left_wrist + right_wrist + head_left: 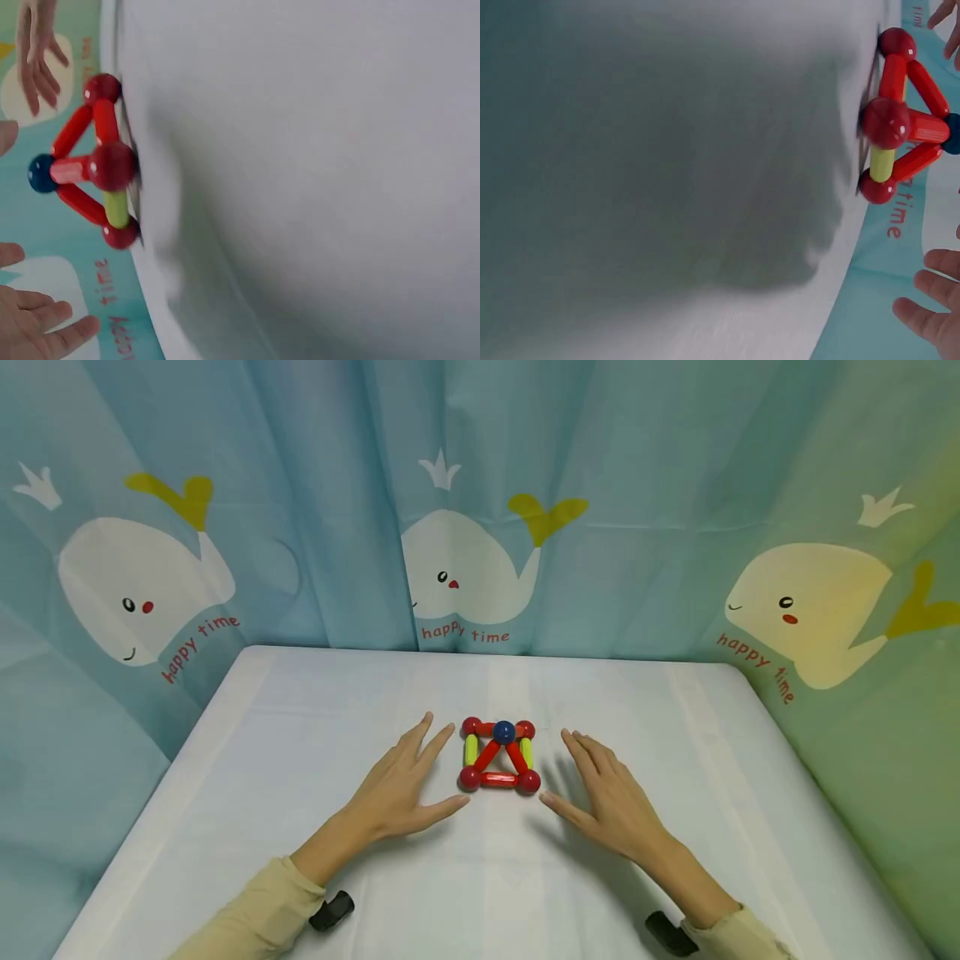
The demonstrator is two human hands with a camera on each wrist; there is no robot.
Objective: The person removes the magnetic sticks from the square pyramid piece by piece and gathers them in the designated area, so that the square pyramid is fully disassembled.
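We note a whale-print curtain [637, 593] behind a white tabletop [240, 827]. Left hand [393, 789] and right hand [615, 797] hover apart — grip spread on both. Between them, on the tabletop, we log a ball-and-rod pyramid [487, 756]: red balls [528, 782] at the base corners, one blue ball [504, 732] on top.

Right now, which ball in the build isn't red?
The blue ball at the peak, where the slanted red rods meet; the four red balls sit lower, at the corners.
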